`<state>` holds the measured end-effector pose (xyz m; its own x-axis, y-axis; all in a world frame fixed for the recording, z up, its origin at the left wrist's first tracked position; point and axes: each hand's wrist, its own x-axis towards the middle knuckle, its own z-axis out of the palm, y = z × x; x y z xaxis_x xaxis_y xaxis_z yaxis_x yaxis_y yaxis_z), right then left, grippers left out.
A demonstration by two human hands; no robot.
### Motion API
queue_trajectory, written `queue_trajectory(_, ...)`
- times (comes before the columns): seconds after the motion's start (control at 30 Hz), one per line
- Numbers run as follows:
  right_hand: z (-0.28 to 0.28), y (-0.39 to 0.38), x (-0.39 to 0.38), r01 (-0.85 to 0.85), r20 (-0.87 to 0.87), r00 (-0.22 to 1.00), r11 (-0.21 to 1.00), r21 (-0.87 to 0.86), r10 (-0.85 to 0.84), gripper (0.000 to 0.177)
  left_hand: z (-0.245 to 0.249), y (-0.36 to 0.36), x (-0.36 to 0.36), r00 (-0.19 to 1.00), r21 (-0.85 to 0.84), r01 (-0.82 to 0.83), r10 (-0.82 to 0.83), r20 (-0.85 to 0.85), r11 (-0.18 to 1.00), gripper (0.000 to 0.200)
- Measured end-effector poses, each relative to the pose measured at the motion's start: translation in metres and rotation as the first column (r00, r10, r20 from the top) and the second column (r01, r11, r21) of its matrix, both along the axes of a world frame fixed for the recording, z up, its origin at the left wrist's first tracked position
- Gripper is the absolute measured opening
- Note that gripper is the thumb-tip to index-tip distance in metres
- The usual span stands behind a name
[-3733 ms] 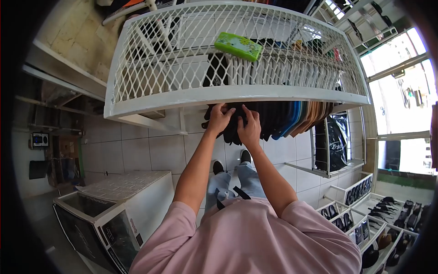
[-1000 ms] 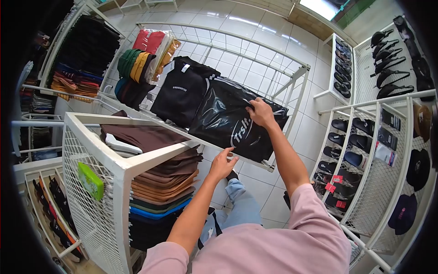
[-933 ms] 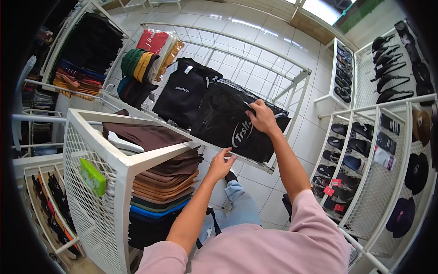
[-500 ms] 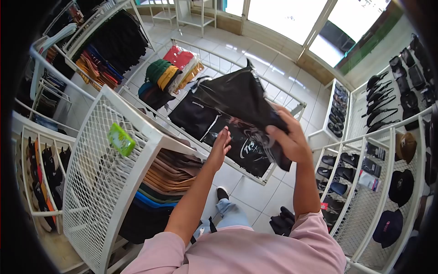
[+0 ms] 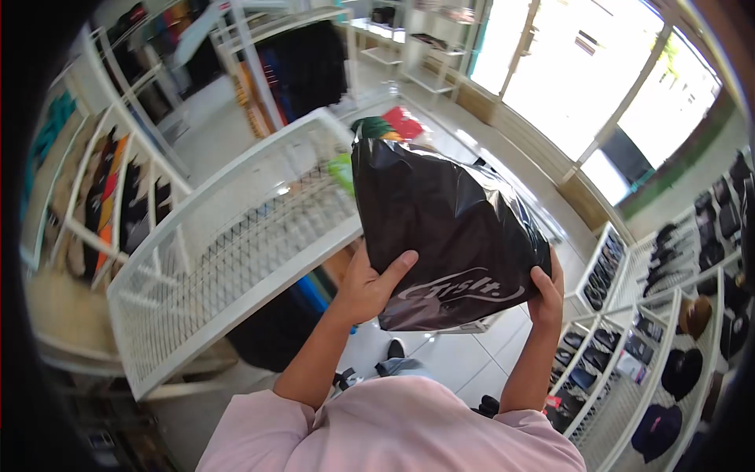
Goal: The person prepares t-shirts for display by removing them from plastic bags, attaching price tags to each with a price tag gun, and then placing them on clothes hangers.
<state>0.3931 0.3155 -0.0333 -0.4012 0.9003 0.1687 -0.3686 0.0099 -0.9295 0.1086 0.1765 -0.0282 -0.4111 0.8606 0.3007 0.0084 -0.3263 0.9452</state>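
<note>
A glossy black plastic bag (image 5: pixel 452 228) with white script lettering near its lower edge is held up in front of my chest. My left hand (image 5: pixel 368 287) grips its left side, thumb across the front and fingers behind. On the right edge, my right hand (image 5: pixel 548 293) is closed with the thumb on the front and the other fingers mostly hidden. What the bag contains, if anything, cannot be seen. Behind it, most of the low white display rack is covered, with a red packet (image 5: pixel 404 123) and a green hat (image 5: pixel 371 128) showing above.
A white mesh shelf (image 5: pixel 236 244) stands close on my left, above folded dark clothes (image 5: pixel 275 334). To the right, racks hold hats (image 5: pixel 683 374), shoes and bags. Dark garments (image 5: pixel 311 67) hang at the back, near bright glass doors (image 5: pixel 582 71).
The black bag has come up and closer, its lettering now facing me. My left hand has gone from open to gripping the bag. The view has swung left.
</note>
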Motion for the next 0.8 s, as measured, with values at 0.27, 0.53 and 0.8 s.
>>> queue_trajectory(0.27, 0.020, -0.121, -0.220, -0.498, 0.133, 0.865, 0.860, 0.111, 0.484, 0.060, 0.044, -0.215, -0.162, 0.877, -0.107, -0.471, 0.452, -0.162, 0.876, 0.068)
queue_trajectory(0.53, -0.026, -0.211, -0.444, -0.656, 0.134, 0.751, 0.753, 0.045, 0.647, 0.063, 0.041, -0.321, -0.382, 0.650, -0.234, -0.730, 0.547, -0.528, 0.642, 0.068)
queue_trajectory(0.8, -0.059, -0.236, -0.457, -0.400, 0.540, 0.835, 0.797, 0.453, 0.112, 0.052, -0.004, -0.374, -0.334, 0.337, -0.100, -0.898, 0.524, -0.782, 0.429, 0.065)
